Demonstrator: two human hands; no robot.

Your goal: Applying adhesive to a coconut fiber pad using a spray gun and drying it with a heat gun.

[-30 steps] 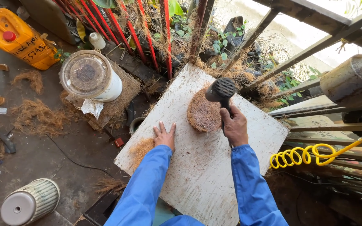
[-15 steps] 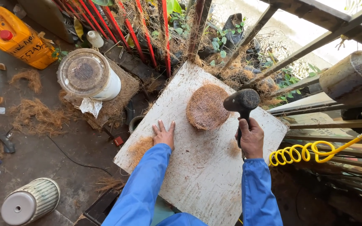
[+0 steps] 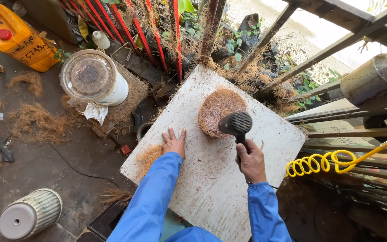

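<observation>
A round pad of brown coir fibre (image 3: 218,110) lies on a dirty white board (image 3: 211,183). My right hand (image 3: 251,162) grips the handle of a black hair dryer (image 3: 235,124), whose round grilled head hangs over the pad's near right edge. My left hand (image 3: 174,142) rests flat on the board with its fingers spread, to the left of the pad. A loose tuft of coir fibre (image 3: 149,157) lies just left of that hand at the board's edge. Both arms wear blue sleeves.
A white bucket with a clear lid (image 3: 94,78) stands on a fibre mat at the left. An orange jerrycan (image 3: 16,38) lies far left, a ribbed canister (image 3: 30,219) bottom left. Red bars (image 3: 157,40) rise behind the board. A yellow coiled hose (image 3: 319,163) and metal frame are on the right.
My right hand swung the hair dryer from the pad's far side out to the right, then back left and nearer, over the pad's near edge. The left hand stayed flat.
</observation>
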